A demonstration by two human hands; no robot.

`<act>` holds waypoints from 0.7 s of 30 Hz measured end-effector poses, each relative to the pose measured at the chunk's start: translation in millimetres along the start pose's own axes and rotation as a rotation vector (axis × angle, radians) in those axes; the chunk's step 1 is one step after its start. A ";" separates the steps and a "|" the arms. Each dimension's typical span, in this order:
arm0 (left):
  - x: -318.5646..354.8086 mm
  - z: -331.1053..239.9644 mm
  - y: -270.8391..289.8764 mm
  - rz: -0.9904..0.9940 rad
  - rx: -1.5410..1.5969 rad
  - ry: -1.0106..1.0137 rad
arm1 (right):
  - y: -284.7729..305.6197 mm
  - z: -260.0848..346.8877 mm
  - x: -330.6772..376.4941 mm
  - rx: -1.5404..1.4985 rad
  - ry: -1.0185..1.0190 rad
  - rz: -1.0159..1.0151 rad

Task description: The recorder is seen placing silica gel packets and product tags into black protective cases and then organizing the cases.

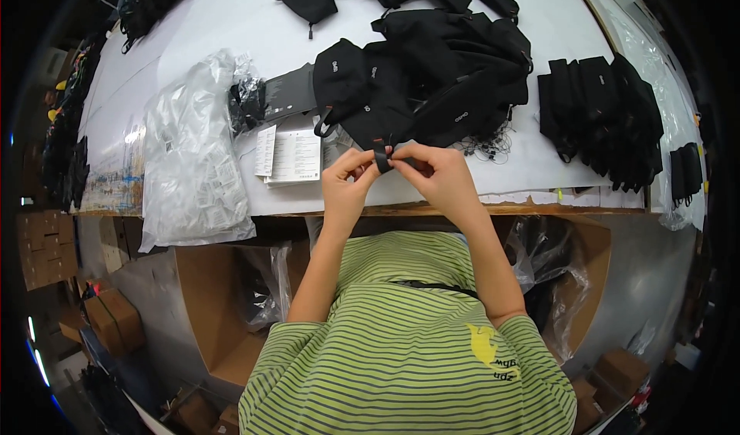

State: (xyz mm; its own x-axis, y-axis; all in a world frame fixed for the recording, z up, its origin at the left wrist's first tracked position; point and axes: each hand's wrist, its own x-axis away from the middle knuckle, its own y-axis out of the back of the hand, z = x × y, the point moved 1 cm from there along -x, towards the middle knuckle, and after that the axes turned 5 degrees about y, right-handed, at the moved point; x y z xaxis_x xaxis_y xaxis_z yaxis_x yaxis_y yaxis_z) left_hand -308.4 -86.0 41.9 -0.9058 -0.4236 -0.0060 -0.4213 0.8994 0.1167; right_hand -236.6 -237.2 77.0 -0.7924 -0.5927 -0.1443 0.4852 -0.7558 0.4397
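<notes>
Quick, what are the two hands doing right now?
Left hand: fingers pinched shut on the black strap.
Right hand: fingers pinched shut on the same black strap.

The black strap (381, 157) is mostly covered by the pinching fingertips of the left hand (347, 184) and right hand (439, 177), so its end stays hidden

The strap (381, 157) pinched between the left hand (347, 184) and the right hand (439, 179) is black woven cloth with a matt look, like the black cloth bags (432, 80) heaped behind it. The table (231, 26) has a smooth, pale, slightly shiny top, and the plastic bag (189, 150) on it is clear, glossy and wrinkled. The leaflets (291, 156) are white matt paper, and the box (208, 296) under the table is brown rough cardboard.
</notes>
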 end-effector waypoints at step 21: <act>37.0 -47.1 -3.6 0.058 0.221 -0.009 | 15.5 12.3 28.5 -0.843 -0.028 -0.005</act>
State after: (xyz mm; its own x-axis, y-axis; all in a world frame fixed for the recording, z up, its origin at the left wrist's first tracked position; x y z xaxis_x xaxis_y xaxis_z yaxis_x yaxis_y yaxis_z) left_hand -338.3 -110.1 88.1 -0.9289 -0.3701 -0.0147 -0.3667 0.9246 -0.1031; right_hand -256.2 -262.3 90.5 -0.7988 -0.5900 -0.1178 0.5864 -0.7197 -0.3717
